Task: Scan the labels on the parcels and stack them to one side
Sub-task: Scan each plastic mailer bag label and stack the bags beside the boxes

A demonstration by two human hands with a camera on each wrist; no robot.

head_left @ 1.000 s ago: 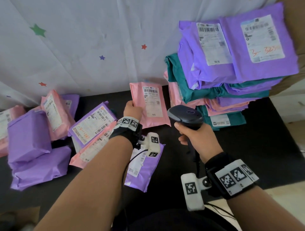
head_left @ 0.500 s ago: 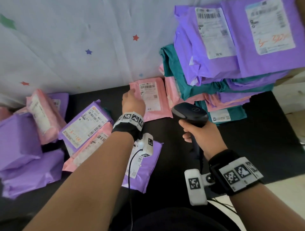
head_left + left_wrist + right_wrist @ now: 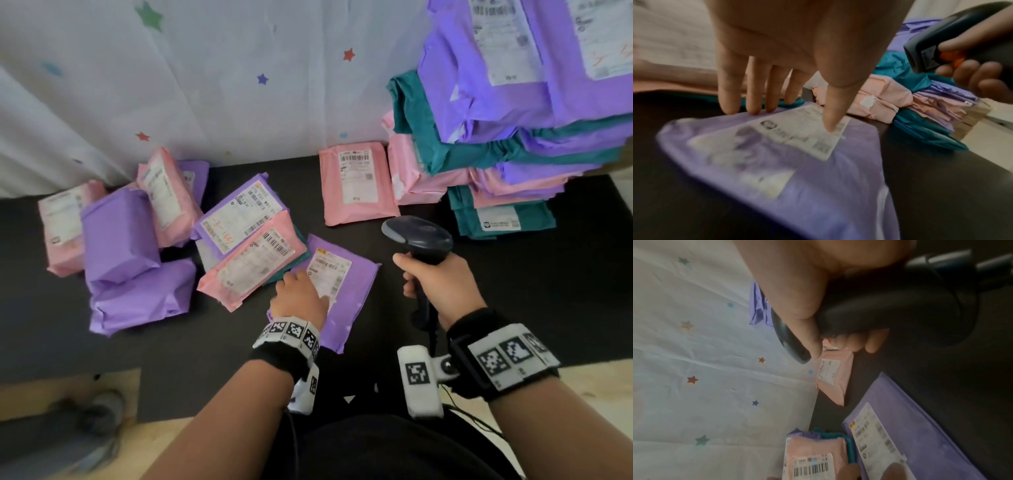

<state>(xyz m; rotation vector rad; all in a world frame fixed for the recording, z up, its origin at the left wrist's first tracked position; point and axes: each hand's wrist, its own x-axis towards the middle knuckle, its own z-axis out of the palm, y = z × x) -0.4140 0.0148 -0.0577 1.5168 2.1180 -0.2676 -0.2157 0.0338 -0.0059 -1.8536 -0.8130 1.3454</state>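
The left hand [image 3: 298,294] has left the pink parcel [image 3: 358,186] beside the stack [image 3: 507,144] and now presses straight fingers [image 3: 729,97] on one purple parcel [image 3: 346,308], directly beneath it, thumb on the label [image 3: 329,270]. The right hand [image 3: 442,284] grips the one scanner [image 3: 419,236] just right of that parcel. Seven unstacked parcels show at left.

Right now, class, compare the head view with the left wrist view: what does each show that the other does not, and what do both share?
Only the head view shows the unscanned heap at left, with its purple box parcel, and the lone pink parcel beside the tall stack.

Only the left wrist view shows the orange trigger under the right hand's fingers.

Both show the left hand with straight fingers pressing the flat purple parcel, and the right hand gripping the scanner.
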